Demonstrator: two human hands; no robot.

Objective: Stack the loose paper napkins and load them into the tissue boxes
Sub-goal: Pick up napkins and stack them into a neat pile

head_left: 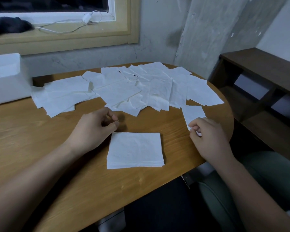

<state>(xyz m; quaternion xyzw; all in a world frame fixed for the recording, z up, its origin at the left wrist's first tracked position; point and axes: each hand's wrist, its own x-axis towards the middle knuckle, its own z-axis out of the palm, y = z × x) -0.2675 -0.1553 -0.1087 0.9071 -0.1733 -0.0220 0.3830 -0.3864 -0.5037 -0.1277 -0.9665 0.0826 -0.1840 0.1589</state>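
Note:
A neat stack of white napkins lies on the wooden table near its front edge. Several loose napkins are spread across the far half of the table. My right hand pinches the near corner of a single napkin at the table's right side. My left hand hovers just left of and behind the stack, fingers curled loosely, holding nothing. A white tissue box stands at the far left of the table.
A window sill behind the table holds a white charger with cable and a dark object. A dark wooden shelf unit stands to the right. The table's curved edge runs close to my right hand.

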